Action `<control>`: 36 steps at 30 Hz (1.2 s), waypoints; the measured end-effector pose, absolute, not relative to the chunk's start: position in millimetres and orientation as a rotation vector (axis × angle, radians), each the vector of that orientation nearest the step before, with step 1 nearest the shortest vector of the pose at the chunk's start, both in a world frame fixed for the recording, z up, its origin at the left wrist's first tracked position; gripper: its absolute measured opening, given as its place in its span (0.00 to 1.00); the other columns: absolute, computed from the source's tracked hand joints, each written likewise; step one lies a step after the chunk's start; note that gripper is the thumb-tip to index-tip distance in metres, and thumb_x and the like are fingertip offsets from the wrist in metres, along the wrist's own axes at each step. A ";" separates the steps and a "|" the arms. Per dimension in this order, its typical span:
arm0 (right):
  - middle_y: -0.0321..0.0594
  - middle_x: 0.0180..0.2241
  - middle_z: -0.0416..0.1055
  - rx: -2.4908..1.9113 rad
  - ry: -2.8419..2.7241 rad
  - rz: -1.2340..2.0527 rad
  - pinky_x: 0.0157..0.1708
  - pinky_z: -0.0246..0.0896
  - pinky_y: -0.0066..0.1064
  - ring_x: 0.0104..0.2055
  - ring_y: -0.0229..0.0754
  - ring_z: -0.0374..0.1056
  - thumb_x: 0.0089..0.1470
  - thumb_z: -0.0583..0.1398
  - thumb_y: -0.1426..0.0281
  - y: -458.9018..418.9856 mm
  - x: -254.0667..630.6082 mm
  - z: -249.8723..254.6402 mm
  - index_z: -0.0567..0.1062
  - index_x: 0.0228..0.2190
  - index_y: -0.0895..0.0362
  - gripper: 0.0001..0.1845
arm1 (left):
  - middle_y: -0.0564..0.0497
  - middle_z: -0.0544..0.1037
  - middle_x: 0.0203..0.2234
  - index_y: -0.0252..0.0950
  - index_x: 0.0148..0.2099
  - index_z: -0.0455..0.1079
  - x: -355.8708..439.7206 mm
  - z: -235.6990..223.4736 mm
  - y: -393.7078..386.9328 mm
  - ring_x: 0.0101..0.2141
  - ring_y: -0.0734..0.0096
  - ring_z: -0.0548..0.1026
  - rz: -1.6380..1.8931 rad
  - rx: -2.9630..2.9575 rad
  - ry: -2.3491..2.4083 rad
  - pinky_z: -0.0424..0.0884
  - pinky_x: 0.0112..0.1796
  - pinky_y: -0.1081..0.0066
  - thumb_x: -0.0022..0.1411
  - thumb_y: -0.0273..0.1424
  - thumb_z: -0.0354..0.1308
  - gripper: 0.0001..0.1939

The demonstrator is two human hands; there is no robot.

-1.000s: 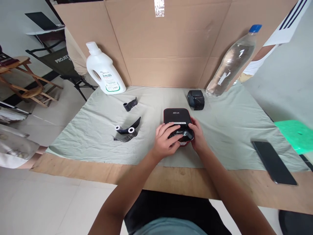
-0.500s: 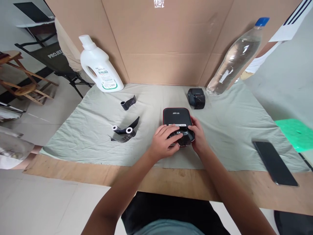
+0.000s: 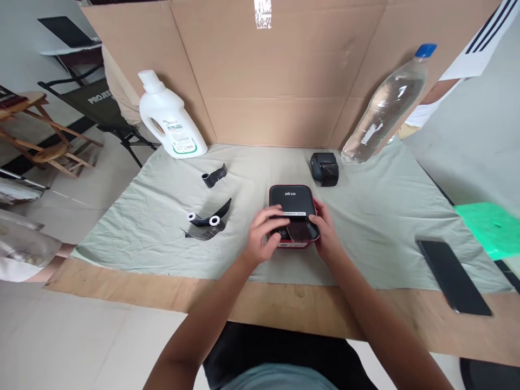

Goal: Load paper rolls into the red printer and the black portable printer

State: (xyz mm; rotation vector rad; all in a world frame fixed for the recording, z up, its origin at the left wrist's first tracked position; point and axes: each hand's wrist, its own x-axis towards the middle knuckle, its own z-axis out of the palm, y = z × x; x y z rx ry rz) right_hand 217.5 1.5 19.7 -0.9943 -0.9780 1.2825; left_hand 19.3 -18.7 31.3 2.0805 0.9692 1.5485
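The device (image 3: 291, 199), a squat block with rounded corners, sits near the middle of the desk (image 3: 162, 285), smooth black on top with red sides. A dark, glossy sheet (image 3: 299, 232) lies over its near part. The right hand (image 3: 326, 230) is curled against its right side, thumb on the top edge, holding it. The left hand (image 3: 262, 236) is loosely open at the near left, fingers spread and slightly bent; whether they touch the device I cannot tell.

A thin, wrinkled cloth (image 3: 365, 233) covers most of the desk, leaving a strip of grained wood along the near edge. On the left lie curled black rolls (image 3: 205, 222), two with white ring-shaped cores, and a smaller dark roll (image 3: 214, 176). A boxy black gadget (image 3: 325, 169) stands beyond the device, to its right.

The right fingers are partly hidden behind the device, and the lettering on its top is too small to read. The cardboard (image 3: 276, 70) is cut off above, the green plastic (image 3: 489, 230) at the right.
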 end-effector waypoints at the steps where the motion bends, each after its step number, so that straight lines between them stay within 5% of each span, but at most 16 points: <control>1: 0.37 0.60 0.70 -1.001 -0.973 1.283 0.64 0.57 0.45 0.65 0.50 0.63 0.53 0.64 0.64 1.5 217.3 19.7 0.71 0.54 0.47 0.26 | 0.42 0.72 0.58 0.40 0.57 0.73 19.4 31.4 -16.8 0.63 0.53 0.68 1.541 1.924 1.013 0.64 0.63 0.50 0.71 0.40 0.51 0.19; 6: 0.39 0.58 0.72 -1.038 -0.954 1.263 0.61 0.62 0.45 0.63 0.51 0.65 0.52 0.63 0.62 2.4 216.4 19.8 0.71 0.54 0.48 0.26 | 0.55 0.54 0.73 0.48 0.71 0.58 30.5 24.9 -5.0 0.72 0.57 0.50 1.399 1.334 1.025 0.50 0.71 0.57 0.65 0.33 0.57 0.33; 11: 0.39 0.57 0.73 -1.063 -0.927 1.284 0.59 0.63 0.45 0.62 0.51 0.66 0.51 0.63 0.62 2.9 215.8 21.9 0.72 0.52 0.48 0.26 | 0.60 0.57 0.71 0.50 0.73 0.54 38.3 23.9 -1.0 0.71 0.56 0.55 1.342 0.827 1.010 0.55 0.70 0.58 0.61 0.30 0.57 0.39; 19: 0.36 0.54 0.73 -1.067 -0.889 1.315 0.54 0.65 0.41 0.57 0.49 0.67 0.45 0.62 0.69 5.3 215.0 27.0 0.73 0.50 0.47 0.28 | 0.54 0.69 0.65 0.45 0.70 0.60 35.9 33.9 1.6 0.66 0.51 0.64 1.276 0.685 0.962 0.61 0.66 0.54 0.52 0.28 0.59 0.42; 36: 0.37 0.61 0.70 -1.018 -0.917 1.314 0.64 0.58 0.47 0.65 0.52 0.63 0.50 0.65 0.64 3.8 217.4 19.3 0.73 0.54 0.46 0.28 | 0.53 0.66 0.67 0.43 0.71 0.60 38.9 36.0 -3.4 0.68 0.51 0.62 1.317 0.642 0.895 0.59 0.68 0.55 0.53 0.31 0.60 0.42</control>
